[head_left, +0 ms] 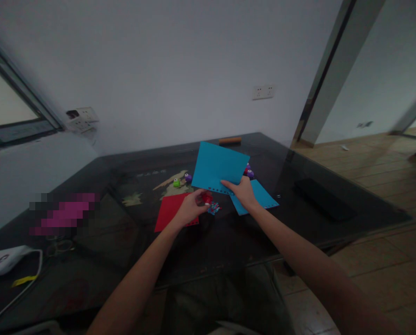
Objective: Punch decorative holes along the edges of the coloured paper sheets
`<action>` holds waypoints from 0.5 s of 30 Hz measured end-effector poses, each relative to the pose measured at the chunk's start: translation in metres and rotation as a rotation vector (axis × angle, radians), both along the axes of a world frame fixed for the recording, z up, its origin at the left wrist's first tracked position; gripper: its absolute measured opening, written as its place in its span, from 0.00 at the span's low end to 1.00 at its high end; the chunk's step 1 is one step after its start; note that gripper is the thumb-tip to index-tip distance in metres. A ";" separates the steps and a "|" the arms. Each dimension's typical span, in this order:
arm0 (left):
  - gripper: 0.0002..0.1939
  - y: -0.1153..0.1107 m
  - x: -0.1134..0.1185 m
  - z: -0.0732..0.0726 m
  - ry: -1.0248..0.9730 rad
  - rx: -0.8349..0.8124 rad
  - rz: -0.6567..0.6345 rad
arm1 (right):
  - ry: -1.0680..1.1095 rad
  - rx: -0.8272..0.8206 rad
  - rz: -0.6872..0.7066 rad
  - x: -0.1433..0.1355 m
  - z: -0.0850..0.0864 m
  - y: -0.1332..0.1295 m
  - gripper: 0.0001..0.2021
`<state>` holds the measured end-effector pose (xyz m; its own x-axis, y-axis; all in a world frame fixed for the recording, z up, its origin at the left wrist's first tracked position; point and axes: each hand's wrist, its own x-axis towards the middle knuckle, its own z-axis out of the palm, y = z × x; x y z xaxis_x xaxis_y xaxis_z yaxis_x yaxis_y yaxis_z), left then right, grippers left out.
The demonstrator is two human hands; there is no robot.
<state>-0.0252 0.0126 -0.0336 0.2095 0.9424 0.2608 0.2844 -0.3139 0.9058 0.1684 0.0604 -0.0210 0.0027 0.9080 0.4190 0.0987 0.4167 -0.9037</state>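
A blue sheet [220,165] with a row of punched holes along its lower edge is tilted up off the table, pinched by my right hand [242,190]. My left hand [191,208] holds a small red punch [206,198] just below the sheet's lower left corner. Under it lies a small pile of blue and red paper bits [214,208]. A red sheet [169,211] lies beneath my left hand. Another blue sheet [262,197], also punched along its near edge, rests below my right hand.
Green [176,183] and purple [188,177] punches stand behind the red sheet, more purple ones [250,173] at right. A black case [323,199] lies right. At left are a pixelated pink patch, glasses [60,246] and a white device [5,261] with a cable.
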 end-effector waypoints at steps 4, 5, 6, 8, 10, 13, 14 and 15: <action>0.23 0.001 -0.002 -0.005 0.099 0.078 -0.047 | 0.016 -0.007 0.011 0.000 0.001 0.000 0.18; 0.24 0.002 -0.002 -0.007 0.130 0.101 -0.056 | 0.020 -0.008 0.013 0.000 0.001 0.000 0.18; 0.25 0.003 -0.003 -0.008 0.162 0.124 -0.064 | 0.026 -0.007 0.016 0.000 0.002 0.000 0.19; 0.26 0.004 -0.005 -0.011 0.215 0.165 -0.072 | 0.034 -0.007 0.021 0.000 0.002 -0.001 0.19; 0.27 0.005 -0.006 -0.013 0.252 0.197 -0.075 | 0.035 -0.002 0.024 0.000 0.002 -0.001 0.18; 0.28 0.007 -0.009 -0.015 0.279 0.221 -0.089 | 0.032 0.008 0.027 0.000 0.003 -0.001 0.17; 0.29 0.008 -0.009 -0.015 0.281 0.224 -0.094 | 0.032 0.011 0.026 0.000 0.003 -0.001 0.17; 0.29 0.008 -0.010 -0.016 0.282 0.225 -0.096 | 0.030 0.013 0.024 0.000 0.003 -0.001 0.17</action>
<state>-0.0349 0.0207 -0.0492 0.3875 0.8407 0.3783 0.4723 -0.5334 0.7017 0.1689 0.0595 -0.0179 -0.0064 0.9023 0.4311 0.0610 0.4306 -0.9005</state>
